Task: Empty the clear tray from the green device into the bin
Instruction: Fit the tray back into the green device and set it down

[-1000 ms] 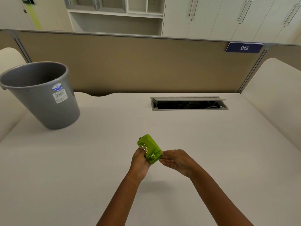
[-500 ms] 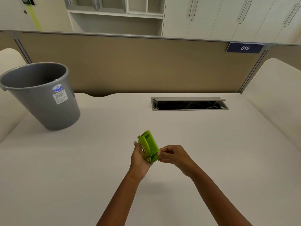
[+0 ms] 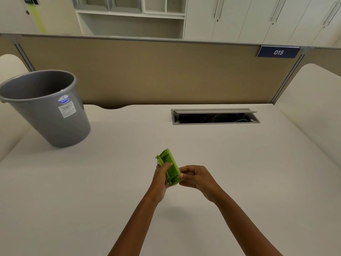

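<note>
Nearest me, my two forearms come up from the bottom edge and meet over the bare middle of the desk (image 3: 239, 182). My left hand (image 3: 160, 179) is wrapped around the green device (image 3: 170, 168), fingers curled over its near face, holding it tilted on end above the desktop. My right hand (image 3: 196, 179) has its fingertips pinched together against the device's lower right edge, and I judge they are working at the clear tray there; I cannot make out the tray itself as a separate piece, so I take it to be seated in the body. That puts me at the release step, with nothing emptied yet.

Farther off to the left stands the grey bin (image 3: 60, 130), open-mouthed, well apart from my hands. Beyond it, the open cable slot (image 3: 215, 117) and the partition (image 3: 147, 71) close the desk.

Next I need to slide the tray free while the left hand braces the body, keep it level, then carry it over the bin before tipping.
</note>
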Action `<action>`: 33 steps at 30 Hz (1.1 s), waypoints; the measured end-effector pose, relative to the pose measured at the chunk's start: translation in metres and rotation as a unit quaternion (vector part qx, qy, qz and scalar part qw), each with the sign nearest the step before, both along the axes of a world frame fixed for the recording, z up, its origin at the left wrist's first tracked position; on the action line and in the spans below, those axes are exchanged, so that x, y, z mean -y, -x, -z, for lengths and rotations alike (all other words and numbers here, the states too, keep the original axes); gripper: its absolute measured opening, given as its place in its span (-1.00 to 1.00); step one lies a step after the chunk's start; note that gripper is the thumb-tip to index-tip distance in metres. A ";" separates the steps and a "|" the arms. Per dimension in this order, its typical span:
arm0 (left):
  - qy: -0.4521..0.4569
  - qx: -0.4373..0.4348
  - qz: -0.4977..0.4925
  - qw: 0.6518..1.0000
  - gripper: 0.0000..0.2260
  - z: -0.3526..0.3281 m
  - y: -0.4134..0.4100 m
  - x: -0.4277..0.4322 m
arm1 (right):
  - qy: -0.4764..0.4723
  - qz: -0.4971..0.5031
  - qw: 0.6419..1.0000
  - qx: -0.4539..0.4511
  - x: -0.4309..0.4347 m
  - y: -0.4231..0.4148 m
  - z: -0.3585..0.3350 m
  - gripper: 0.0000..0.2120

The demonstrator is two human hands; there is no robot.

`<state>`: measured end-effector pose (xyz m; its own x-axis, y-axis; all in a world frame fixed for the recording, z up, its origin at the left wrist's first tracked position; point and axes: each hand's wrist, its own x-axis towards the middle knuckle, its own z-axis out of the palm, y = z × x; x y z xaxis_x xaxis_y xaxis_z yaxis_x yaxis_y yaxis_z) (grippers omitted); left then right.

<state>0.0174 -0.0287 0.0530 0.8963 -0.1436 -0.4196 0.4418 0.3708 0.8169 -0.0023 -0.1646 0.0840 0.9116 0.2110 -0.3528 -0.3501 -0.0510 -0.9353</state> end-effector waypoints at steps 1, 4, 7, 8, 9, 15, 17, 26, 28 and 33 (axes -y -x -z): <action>-0.004 0.000 0.002 1.000 -0.79 0.000 0.000 0.001 | 0.012 0.002 1.000 0.006 0.000 0.000 0.001 -0.79; -0.011 -0.001 0.010 1.000 -0.80 0.000 0.001 0.002 | 0.042 0.005 0.999 0.021 0.000 0.000 0.003 -0.79; -0.016 0.004 0.018 1.000 -0.79 0.000 0.001 0.003 | 0.047 0.009 0.998 0.028 0.000 -0.001 0.005 -0.79; -0.015 0.005 0.019 1.000 -0.79 -0.001 0.001 0.003 | 0.045 0.013 0.998 0.029 0.000 -0.001 0.006 -0.79; -0.009 0.005 0.018 1.000 -0.78 -0.002 0.001 0.003 | 0.040 0.020 0.999 0.029 0.001 0.000 0.007 -0.80; 0.003 0.013 0.011 1.000 -0.71 -0.005 0.001 0.008 | 0.031 0.061 0.997 0.044 -0.001 0.005 0.013 -0.88; -0.031 0.020 0.012 0.999 -0.69 -0.005 0.001 0.011 | 0.063 0.084 0.993 0.055 -0.002 0.005 0.015 -0.85; -0.190 0.046 0.036 0.980 -0.45 -0.006 0.001 0.011 | -0.009 -0.015 0.997 -0.071 0.010 -0.004 0.003 -0.75; -0.234 0.063 0.063 0.968 -0.42 -0.005 0.003 0.012 | -0.096 -0.016 0.990 -0.099 0.014 -0.008 0.000 -0.73; -0.249 0.088 0.179 0.948 -0.42 -0.010 0.003 0.008 | -0.085 0.025 0.991 -0.096 0.014 -0.010 0.007 -0.73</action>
<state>0.0142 -0.0362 0.0628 0.8895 -0.2753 -0.3647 0.3076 -0.2293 0.9235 0.0079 -0.1785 0.0771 0.8417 0.2383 -0.4845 -0.5210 0.1231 -0.8446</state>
